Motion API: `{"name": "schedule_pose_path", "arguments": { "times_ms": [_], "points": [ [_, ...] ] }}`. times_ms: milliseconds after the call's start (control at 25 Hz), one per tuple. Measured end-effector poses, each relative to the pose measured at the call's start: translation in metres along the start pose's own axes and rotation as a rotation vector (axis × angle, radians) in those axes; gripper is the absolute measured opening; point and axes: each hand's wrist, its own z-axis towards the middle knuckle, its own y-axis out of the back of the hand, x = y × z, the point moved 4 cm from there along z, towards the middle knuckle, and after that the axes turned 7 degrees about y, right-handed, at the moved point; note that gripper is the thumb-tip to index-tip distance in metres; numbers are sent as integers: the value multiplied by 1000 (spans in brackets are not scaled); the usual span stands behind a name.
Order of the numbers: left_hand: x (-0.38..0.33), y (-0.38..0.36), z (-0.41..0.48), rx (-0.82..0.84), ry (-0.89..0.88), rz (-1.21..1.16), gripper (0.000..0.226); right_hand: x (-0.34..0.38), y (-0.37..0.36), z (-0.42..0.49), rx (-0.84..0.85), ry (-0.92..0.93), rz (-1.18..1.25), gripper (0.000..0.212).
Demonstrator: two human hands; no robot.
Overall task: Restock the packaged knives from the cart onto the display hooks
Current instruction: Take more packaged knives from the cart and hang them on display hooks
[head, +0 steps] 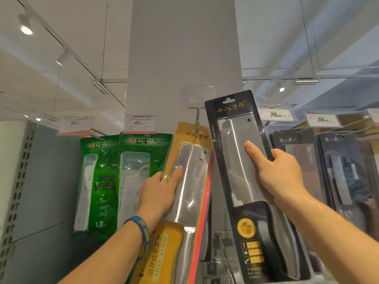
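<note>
- The right hand (281, 177), right of centre in the frame, is clamped on a black-carded cleaver pack (254, 181), thumb flat across the clear blister and fingers wrapped behind the card's right edge
- That pack's long axis runs steeply up the frame, leaning a little left at the top; its hang slot (230, 98) sits at the upper end, just right of and slightly above the display hook (198, 117) at upper centre
- The left hand (162, 191), lower centre, lies spread and flat against the yellow-carded cleaver pack (184, 191) already hanging on that hook, fingers on the blister, tilting it leftward
- By my reading the next move turns on bringing the slot leftward onto the hook tip; the right hand carries it, the left merely steadies the hung stock
- Both packs are stiff glossy card with a moulded transparent shell over a broad, dull-silver rectangular blade; the black handle looks smooth
- Green soft-plastic power-strip bags (123, 181) hang left of centre; dark knife packs (338, 171) hang at the right edge
- The cart is out of view
</note>
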Motion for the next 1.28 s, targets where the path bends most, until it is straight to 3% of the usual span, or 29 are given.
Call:
{"name": "schedule_pose_path", "arguments": {
  "times_ms": [320,440,520,600,720,840,920,1000,1280],
  "points": [
    [19,-51,22,250,229,-82,60,-4,-6,-9,53,-36,28,86],
    [21,-71,22,435,374,-37,74,-2,-4,-10,19,-7,27,80],
    [9,-69,23,431,413,31,82,-2,0,-12,17,8,5,80],
    [-25,-48,37,186,174,96,84,-2,4,-15,9,40,-19,77],
    [-110,9,46,-87,-358,50,83,-8,-4,-21,53,23,3,75],
    [-183,45,56,-189,-745,450,49,-6,-20,-27,100,1,35,68],
    [-211,55,60,-182,-788,717,27,-2,-31,-33,109,8,51,73],
    [-221,55,62,-137,-770,835,26,0,-47,-41,131,-16,88,74],
    [-192,47,63,-25,-737,660,27,12,-93,-62,213,-85,155,67]
  ]
}}
